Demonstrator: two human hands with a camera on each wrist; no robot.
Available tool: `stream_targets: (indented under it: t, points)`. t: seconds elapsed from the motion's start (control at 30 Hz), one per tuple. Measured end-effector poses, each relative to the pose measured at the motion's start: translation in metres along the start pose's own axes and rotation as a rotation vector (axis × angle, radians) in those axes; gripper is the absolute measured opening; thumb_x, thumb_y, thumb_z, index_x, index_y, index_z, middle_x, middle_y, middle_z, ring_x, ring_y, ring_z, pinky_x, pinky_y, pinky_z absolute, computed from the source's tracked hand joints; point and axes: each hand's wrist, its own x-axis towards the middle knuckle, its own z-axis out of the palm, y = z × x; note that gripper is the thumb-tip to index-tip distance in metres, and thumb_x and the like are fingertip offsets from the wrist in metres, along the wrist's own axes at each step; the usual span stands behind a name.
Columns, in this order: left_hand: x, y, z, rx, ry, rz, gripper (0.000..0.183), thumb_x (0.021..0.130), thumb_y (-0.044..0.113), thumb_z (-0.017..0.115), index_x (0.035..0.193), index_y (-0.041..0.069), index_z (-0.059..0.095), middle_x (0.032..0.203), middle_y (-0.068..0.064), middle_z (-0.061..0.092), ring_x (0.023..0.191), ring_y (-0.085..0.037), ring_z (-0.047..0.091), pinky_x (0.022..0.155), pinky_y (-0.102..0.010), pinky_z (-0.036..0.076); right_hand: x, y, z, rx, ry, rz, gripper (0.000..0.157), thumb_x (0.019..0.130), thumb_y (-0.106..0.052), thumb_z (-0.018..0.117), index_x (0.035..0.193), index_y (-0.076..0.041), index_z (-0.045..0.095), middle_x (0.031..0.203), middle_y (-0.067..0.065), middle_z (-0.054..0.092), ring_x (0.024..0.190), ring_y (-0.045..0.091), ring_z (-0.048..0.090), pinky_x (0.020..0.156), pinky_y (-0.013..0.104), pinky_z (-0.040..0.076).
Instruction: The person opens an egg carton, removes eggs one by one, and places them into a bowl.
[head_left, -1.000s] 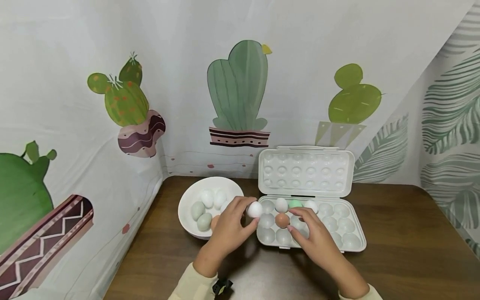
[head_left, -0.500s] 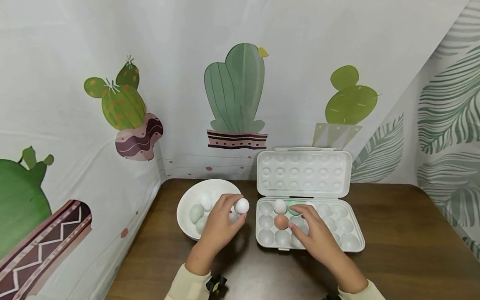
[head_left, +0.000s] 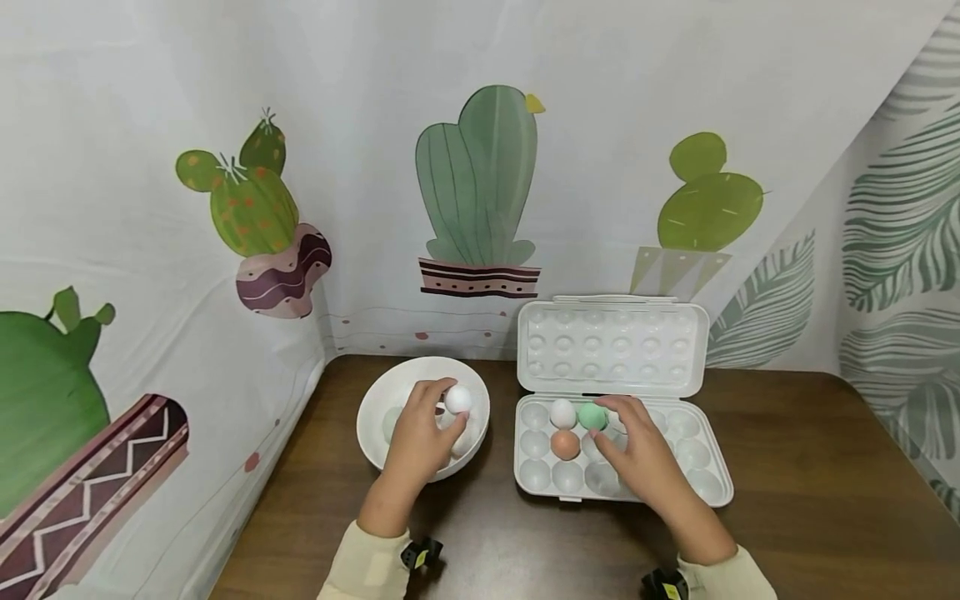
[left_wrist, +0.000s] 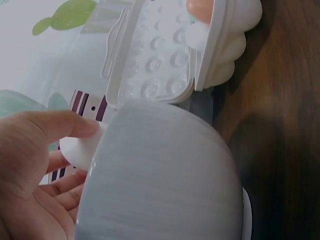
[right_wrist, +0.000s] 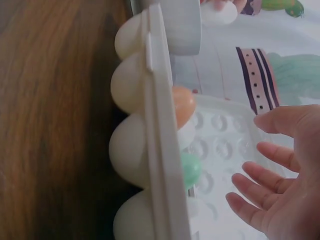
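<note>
My left hand [head_left: 417, 433] pinches a white egg [head_left: 457, 399] between thumb and fingers above the white bowl [head_left: 369, 412]. Part of that egg is covered by the bowl's wall [left_wrist: 160, 175] in the left wrist view. A pale greenish egg [head_left: 391, 423] shows inside the bowl; the hand hides others. Over the open egg carton [head_left: 612, 385] hovers my right hand [head_left: 643, 450], fingers spread and holding nothing, close to a green egg [head_left: 592, 416]. A white egg [head_left: 562, 413] and a brown egg [head_left: 565, 445] sit in the carton's left part. Another white egg is partly behind the right fingers.
The carton lid [head_left: 612, 350] stands raised at the back, leaning by the cactus-print cloth [head_left: 360, 208]. Bowl and carton are side by side on a dark wooden table [head_left: 795, 450]. Black wrist devices [head_left: 422, 553] are strapped near both sleeves.
My left hand has carried the white egg leftward, from beside the carton's left edge to above the bowl. My right hand has shifted slightly right, uncovering more of the green egg.
</note>
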Motion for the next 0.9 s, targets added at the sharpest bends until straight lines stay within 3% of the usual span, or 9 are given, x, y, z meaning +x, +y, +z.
stream_targets:
  t: [0.13,0.4,0.7,0.9]
  points:
    - [0.002,-0.005,-0.003,0.002,-0.010,-0.075,0.049,0.085,0.015,0.078,0.130,0.006,0.061,0.121,-0.012,0.061,0.103,-0.024,0.068,0.088,-0.039,0.057,0.001,0.009,0.001,-0.008,0.008,0.025,0.045,0.090,-0.011,0.073,0.132,-0.007,0.057,0.133,0.015,0.054,0.126,0.036,0.055,0.102,0.056,0.045]
    - [0.005,-0.012,-0.008,0.052,0.009,-0.152,0.049,0.084,0.017,0.077,0.129,0.005,0.062,0.121,-0.014,0.062,0.106,-0.029,0.066,0.090,-0.046,0.052,0.004,0.025,0.002,-0.044,0.043,0.019,0.043,0.089,-0.009,0.073,0.130,-0.002,0.059,0.132,0.020,0.054,0.124,0.041,0.055,0.101,0.057,0.045]
    - [0.005,-0.020,-0.011,0.090,-0.027,-0.253,0.047,0.083,0.016,0.073,0.127,0.004,0.063,0.115,-0.017,0.062,0.103,-0.031,0.065,0.090,-0.047,0.051,0.005,0.034,0.005,-0.072,0.007,0.063,0.046,0.089,-0.009,0.073,0.132,0.000,0.058,0.134,0.025,0.053,0.127,0.045,0.052,0.104,0.060,0.044]
    - [0.002,-0.024,-0.009,0.116,-0.025,-0.254,0.046,0.080,0.011,0.075,0.123,0.001,0.065,0.109,-0.018,0.064,0.097,-0.032,0.066,0.087,-0.049,0.052,0.004,0.038,0.007,-0.084,-0.018,0.105,0.049,0.090,-0.010,0.073,0.135,0.001,0.056,0.136,0.026,0.050,0.129,0.046,0.050,0.105,0.061,0.043]
